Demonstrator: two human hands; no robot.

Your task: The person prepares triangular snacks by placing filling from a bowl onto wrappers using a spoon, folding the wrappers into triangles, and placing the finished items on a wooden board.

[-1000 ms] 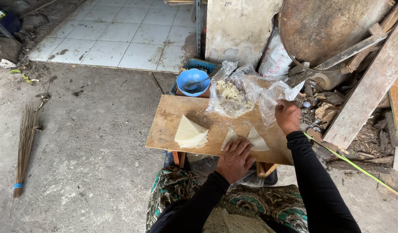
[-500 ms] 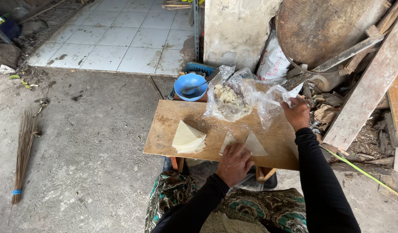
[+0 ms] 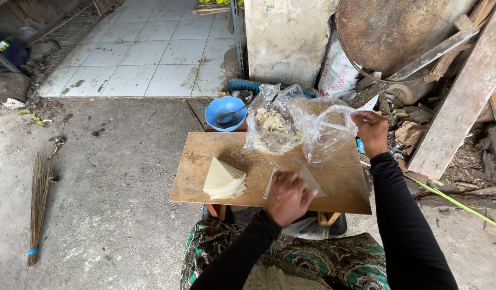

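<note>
Working across the wooden board (image 3: 205, 177) from its left end, you have a stack of pale triangular wrappers (image 3: 224, 180) sitting on the left half, untouched and still thick, so most of the folding looks to be ahead of you. Just right of that stack, near the board's front edge, your left hand (image 3: 288, 197) presses flat, fingers spread, on a single wrapper (image 3: 310, 180) laid out alone; I see no filling on it yet, though your hand hides most of it. Behind the board's back edge stands a blue bowl (image 3: 222, 110) with a spoon in it. On the board's back right part slumps the clear plastic bag (image 3: 283, 126) of pale filling, and your right hand (image 3: 372, 129), past the right end of the board, is closed on the bag's stretched mouth. So one wrapper is set out and the bag is being opened; filling and folding remain, by my reading.

Compared with a second ago, your right hand has lifted higher and further right, drawing the bag's plastic out, while your left hand has stayed on the single wrapper and the stack has not moved.
</note>
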